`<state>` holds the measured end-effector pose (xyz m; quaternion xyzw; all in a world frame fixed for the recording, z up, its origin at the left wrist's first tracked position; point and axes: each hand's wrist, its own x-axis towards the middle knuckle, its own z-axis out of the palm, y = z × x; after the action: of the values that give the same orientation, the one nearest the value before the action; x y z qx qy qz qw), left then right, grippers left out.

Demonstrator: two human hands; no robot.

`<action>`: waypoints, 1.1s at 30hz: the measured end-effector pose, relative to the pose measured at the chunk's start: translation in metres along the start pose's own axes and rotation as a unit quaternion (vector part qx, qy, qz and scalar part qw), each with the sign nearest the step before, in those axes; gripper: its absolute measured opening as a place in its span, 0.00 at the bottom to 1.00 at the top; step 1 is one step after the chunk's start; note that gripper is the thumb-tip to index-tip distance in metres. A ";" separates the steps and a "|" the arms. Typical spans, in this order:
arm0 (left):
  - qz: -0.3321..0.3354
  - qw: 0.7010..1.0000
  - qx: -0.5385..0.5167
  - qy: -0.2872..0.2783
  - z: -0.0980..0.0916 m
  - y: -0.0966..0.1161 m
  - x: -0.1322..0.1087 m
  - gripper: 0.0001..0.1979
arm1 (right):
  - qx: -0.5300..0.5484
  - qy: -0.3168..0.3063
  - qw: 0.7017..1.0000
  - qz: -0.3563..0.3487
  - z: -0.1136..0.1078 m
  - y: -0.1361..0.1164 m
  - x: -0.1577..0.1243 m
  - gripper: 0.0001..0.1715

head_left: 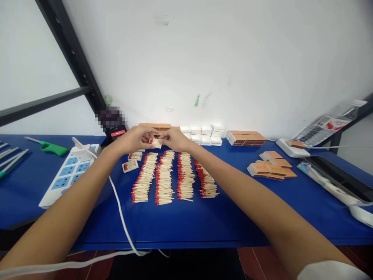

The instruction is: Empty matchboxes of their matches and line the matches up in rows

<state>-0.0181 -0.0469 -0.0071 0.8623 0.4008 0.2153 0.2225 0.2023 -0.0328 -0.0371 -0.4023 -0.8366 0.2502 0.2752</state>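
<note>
My left hand (139, 139) grips one end of a small white matchbox tray (155, 143) filled with red-tipped matches. At its other end, the fingers of my right hand (174, 140) are closed on the tray's edge. Below the hands, several long rows of loose matches (164, 182) lie on the blue table, red heads to the left. Two filled trays (129, 166) rest to the left of the rows, with part of another behind them. White trays (205, 135) are stacked by the wall, and orange matchbox sleeves (157, 126) stand partly hidden behind my hands.
At the left are a white power strip (68, 171), a green lighter (54, 148) and a phone (116, 130). A white cable (119, 206) crosses the table's front edge. Orange matchboxes (246, 138), a plastic bottle (329, 122) and a black flat case (340, 175) are on the right.
</note>
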 end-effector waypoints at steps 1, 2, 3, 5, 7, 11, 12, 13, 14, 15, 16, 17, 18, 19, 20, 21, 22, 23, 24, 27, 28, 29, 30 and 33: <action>0.000 1.000 0.012 -0.001 0.000 -0.006 0.000 0.27 | -0.010 -0.005 1.000 0.000 0.003 0.001 0.007 0.13; 0.002 1.000 0.026 -0.001 0.000 -0.010 0.000 0.25 | -0.019 -0.006 1.000 0.002 0.007 0.001 0.012 0.13; 0.004 0.999 0.039 -0.002 0.001 -0.013 0.000 0.23 | -0.026 -0.003 1.000 0.005 0.010 0.002 0.015 0.12; 0.009 0.998 0.056 0.000 0.004 -0.017 0.001 0.20 | -0.035 0.008 0.999 0.013 0.017 0.004 0.015 0.11; 0.012 0.998 0.064 0.003 0.005 -0.018 0.001 0.17 | -0.042 0.022 0.999 0.017 0.021 0.005 0.012 0.09; 0.011 0.996 0.090 0.009 0.005 -0.016 0.000 0.12 | -0.078 0.037 0.996 0.025 0.025 0.000 0.005 0.09; 0.012 0.995 0.095 0.010 0.005 -0.016 -0.001 0.11 | -0.093 0.039 0.995 0.029 0.026 -0.001 0.003 0.10; 0.011 0.995 0.098 0.011 0.004 -0.016 -0.002 0.10 | -0.108 0.039 0.993 0.031 0.027 -0.003 0.002 0.10; 0.009 0.995 0.100 0.014 0.004 -0.016 -0.003 0.10 | -0.122 0.037 0.991 0.032 0.028 -0.004 0.001 0.10; 0.006 0.995 0.100 0.018 0.004 -0.016 -0.003 0.10 | -0.135 0.035 0.990 0.030 0.029 -0.006 0.000 0.10; 0.001 0.995 0.101 0.023 0.005 -0.017 -0.004 0.11 | -0.146 0.033 0.988 0.028 0.030 -0.007 0.000 0.10; -0.002 0.994 0.103 0.025 0.005 -0.018 -0.004 0.12 | -0.155 0.032 0.987 0.027 0.030 -0.007 -0.001 0.10; -0.003 0.994 0.106 0.025 0.005 -0.018 -0.004 0.12 | -0.161 0.033 0.986 0.025 0.030 -0.008 -0.002 0.09; -0.002 0.994 0.110 0.018 0.006 -0.019 -0.005 0.13 | -0.166 0.034 0.985 0.023 0.029 -0.008 -0.002 0.08; 0.001 0.993 0.115 0.009 0.006 -0.019 -0.005 0.13 | -0.167 0.034 0.985 0.020 0.028 -0.009 -0.002 0.07; 0.004 0.993 0.117 0.000 0.006 -0.019 -0.005 0.13 | -0.163 0.031 0.986 0.015 0.026 -0.009 -0.002 0.06; 0.006 0.993 0.115 -0.007 0.005 -0.019 -0.005 0.13 | -0.155 0.025 0.988 0.008 0.024 -0.009 -0.002 0.04; 0.005 0.994 0.109 -0.010 0.004 -0.019 -0.006 0.13 | -0.143 0.016 0.990 0.000 0.021 -0.009 -0.002 0.03; 0.001 0.995 0.100 -0.012 0.002 -0.018 -0.006 0.13 | -0.129 0.005 0.992 -0.008 0.019 -0.010 -0.002 0.03; -0.019 0.996 0.082 -0.021 -0.005 -0.018 -0.008 0.17 | -0.081 -0.025 0.996 -0.032 0.012 -0.011 -0.001 0.05; -0.024 0.996 0.081 -0.027 -0.008 -0.018 -0.009 0.18 | -0.065 -0.035 0.997 -0.037 0.009 -0.011 -0.001 0.05; -0.026 0.996 0.083 -0.035 -0.010 -0.018 -0.010 0.19 | -0.050 -0.044 0.997 -0.042 0.008 -0.011 -0.001 0.04; -0.026 0.995 0.085 -0.043 -0.012 -0.018 -0.010 0.19 | -0.037 -0.053 0.997 -0.046 0.006 -0.011 -0.001 0.04; -0.032 0.994 0.082 -0.063 -0.013 -0.021 -0.011 0.21 | -0.013 -0.066 0.996 -0.055 0.006 -0.008 -0.001 0.06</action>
<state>-0.0441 -0.0406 -0.0099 0.8761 0.4297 0.1201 0.1826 0.1940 -0.0393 -0.0366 -0.3417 -0.8769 0.2501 0.2277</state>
